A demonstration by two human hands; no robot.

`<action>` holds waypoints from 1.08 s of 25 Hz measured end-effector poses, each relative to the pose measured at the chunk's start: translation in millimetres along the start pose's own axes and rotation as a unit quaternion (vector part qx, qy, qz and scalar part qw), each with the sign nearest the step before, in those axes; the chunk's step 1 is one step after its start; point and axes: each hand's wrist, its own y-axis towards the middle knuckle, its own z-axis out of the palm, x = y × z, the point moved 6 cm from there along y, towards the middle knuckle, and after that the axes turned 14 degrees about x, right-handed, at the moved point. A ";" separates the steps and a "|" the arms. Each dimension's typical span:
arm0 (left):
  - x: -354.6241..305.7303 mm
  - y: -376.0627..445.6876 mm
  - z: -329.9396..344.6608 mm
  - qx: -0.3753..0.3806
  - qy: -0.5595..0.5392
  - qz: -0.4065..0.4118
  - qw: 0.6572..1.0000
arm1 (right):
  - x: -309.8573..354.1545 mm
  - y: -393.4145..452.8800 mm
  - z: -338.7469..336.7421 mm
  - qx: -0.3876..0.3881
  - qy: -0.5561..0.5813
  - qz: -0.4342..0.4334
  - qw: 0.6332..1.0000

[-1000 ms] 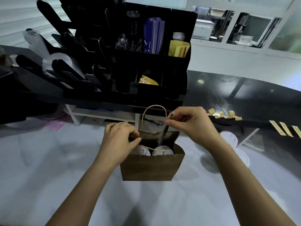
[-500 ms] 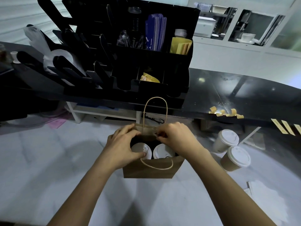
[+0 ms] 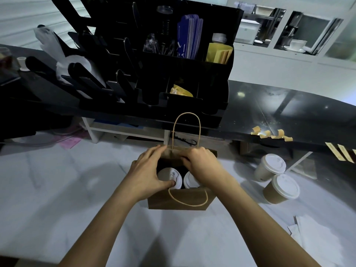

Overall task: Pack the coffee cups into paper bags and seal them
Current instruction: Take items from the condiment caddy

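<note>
Both hands are at the mouth of a brown paper bag [image 3: 179,199] that stands on a pale marbled counter [image 3: 57,189]. The left hand [image 3: 148,174] spans the bag's left side: its fingers reach forward onto the far top edge, and its thumb curls back to press on the white lid of the left cup [image 3: 170,178] inside. The right hand [image 3: 201,164] lies over the right part of the opening, fingers bent and pinching the far paper edge just beside the left hand's fingertips; beneath its palm sits a second lidded cup [image 3: 189,183], half hidden. Both cups stand upright in the bag, side by side.

One twisted-paper handle [image 3: 186,128] rises upright beyond the two hands, while the other handle [image 3: 187,199] hangs down over the bag's near face, below the wrists.

To the right of the right hand, well apart from the bag, two more lidded coffee cups [image 3: 277,178] stand on the counter, touching each other (the nearer one shows a brown sleeve). Beyond the hands a raised black shelf [image 3: 269,116] carries a black organiser [image 3: 173,74] holding lids, cards and yellow packets. Curled strips of tan tape [image 3: 271,132] sit on the shelf's edge, up and to the right of the right hand. Some white papers [image 3: 316,234] lie nearer the person, right of the right forearm.
</note>
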 end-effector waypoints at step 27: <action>-12.1 14.1 11.1 0.010 -0.015 0.048 0.999 | -88.9 -67.5 9.0 -0.137 0.159 0.140 0.968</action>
